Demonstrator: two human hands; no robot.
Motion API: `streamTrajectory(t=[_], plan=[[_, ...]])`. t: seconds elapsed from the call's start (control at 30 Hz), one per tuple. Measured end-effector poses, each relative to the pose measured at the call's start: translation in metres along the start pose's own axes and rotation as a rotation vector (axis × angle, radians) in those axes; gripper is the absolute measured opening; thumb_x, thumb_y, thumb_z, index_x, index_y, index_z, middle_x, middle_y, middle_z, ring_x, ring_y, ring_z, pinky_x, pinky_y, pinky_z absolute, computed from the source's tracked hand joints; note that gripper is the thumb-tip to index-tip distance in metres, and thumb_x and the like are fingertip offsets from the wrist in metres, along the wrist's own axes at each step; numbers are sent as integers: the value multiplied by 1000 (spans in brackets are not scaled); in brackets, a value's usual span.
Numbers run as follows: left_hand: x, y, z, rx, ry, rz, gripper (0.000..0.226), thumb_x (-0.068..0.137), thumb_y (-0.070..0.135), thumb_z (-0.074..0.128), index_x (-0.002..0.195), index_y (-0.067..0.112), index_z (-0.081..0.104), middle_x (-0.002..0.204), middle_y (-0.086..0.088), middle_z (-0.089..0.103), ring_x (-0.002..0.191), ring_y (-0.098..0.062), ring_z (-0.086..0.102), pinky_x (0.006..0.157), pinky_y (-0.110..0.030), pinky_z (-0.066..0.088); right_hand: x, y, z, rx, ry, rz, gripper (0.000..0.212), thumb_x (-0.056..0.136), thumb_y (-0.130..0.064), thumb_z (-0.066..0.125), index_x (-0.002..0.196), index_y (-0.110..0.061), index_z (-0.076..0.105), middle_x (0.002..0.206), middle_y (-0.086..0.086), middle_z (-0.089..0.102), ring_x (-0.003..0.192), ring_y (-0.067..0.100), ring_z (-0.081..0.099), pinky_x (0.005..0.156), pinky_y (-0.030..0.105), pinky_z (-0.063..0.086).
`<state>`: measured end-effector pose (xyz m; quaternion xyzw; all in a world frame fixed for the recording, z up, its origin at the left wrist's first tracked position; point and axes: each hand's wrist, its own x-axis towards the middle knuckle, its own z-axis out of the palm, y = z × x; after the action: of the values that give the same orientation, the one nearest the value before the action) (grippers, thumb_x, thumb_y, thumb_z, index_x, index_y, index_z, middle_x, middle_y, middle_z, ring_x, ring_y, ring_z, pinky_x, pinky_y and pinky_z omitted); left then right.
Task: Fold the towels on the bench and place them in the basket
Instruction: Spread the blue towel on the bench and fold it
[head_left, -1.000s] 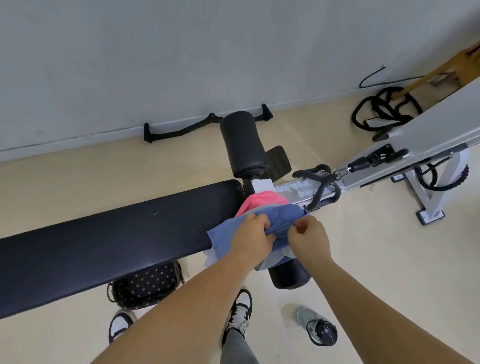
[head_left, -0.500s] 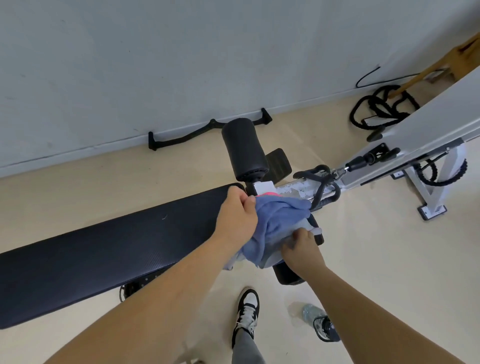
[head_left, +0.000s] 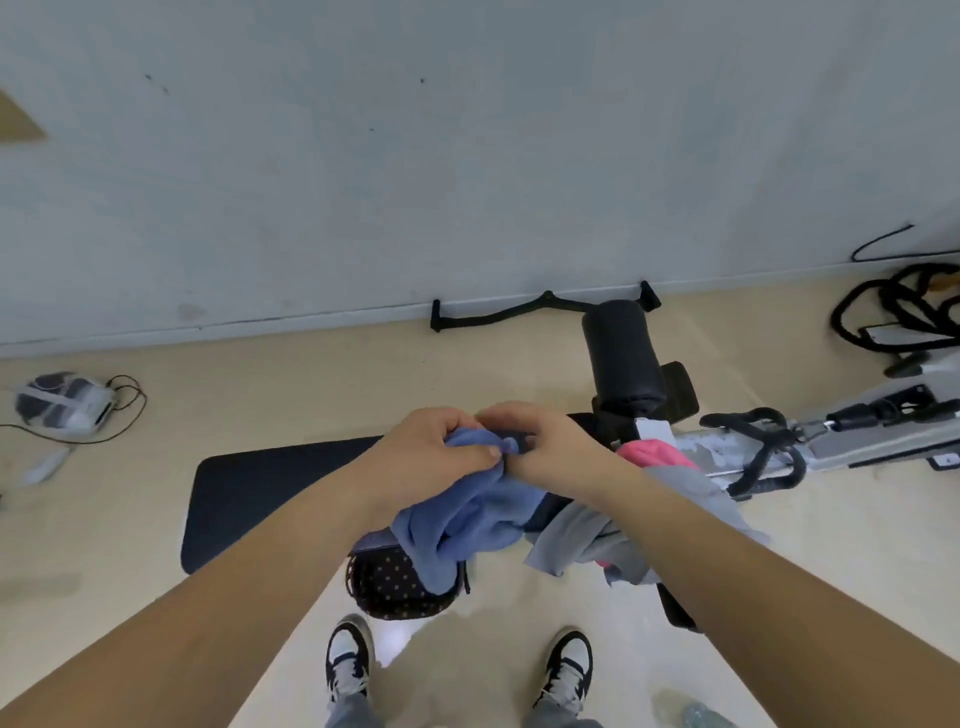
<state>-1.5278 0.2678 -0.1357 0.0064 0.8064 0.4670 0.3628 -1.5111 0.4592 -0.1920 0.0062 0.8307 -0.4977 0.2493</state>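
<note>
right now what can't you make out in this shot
Head view only.
Inside of the basket: covered by the hanging blue towel.
The towel's top edge: bunched in the grip of the left hand and right hand.
The pink towel: mostly under the grey towel and right arm.

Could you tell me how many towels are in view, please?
3. The blue towel is gripped by the left hand and right hand; the grey towel drapes off the bench; the pink towel lies partly under it. Others may be hidden.
</note>
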Motion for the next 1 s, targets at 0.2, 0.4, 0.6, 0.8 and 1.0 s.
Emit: streamTrajectory(t=[0.2,0.4,0.6,0.8,1.0], plan=[[13,-89,-49,40,-40,46,17,101,30,63,93,26,77,89,4,79,85,-8,72,79,-25,59,55,-3,73,121,-272,97,17,75,-7,78,81,-15,65,76,-1,62,74,13,56,72,33,47],[114,-249,-43,301,140,98,28,104,33,53,87,23,71,87,1,71,84,-18,65,80,-36,55,139,104,159,251,-296,223,24,83,-21,79,77,-17,56,77,4,61,72,18,59,65,31,45],[208,-387,9,470,352,195,38,102,45,53,70,24,50,65,5,55,62,-15,50,62,-37,44,207,224,226,96,-239,165,22,85,-20,76,80,-12,56,75,5,48,70,17,46,63,31,34],[232,-423,34,388,461,279,53,96,56,56,62,21,34,57,8,37,54,-12,33,55,-29,32,216,243,228,177,-212,50,26,90,-34,77,70,-20,69,78,-1,72,74,13,67,71,26,50],[164,-416,23,81,354,222,33,87,36,70,70,22,45,61,8,44,57,-13,39,55,-28,32,153,237,240,621,-128,98,34,96,-35,62,109,-7,76,117,14,74,104,29,71,100,44,50]])
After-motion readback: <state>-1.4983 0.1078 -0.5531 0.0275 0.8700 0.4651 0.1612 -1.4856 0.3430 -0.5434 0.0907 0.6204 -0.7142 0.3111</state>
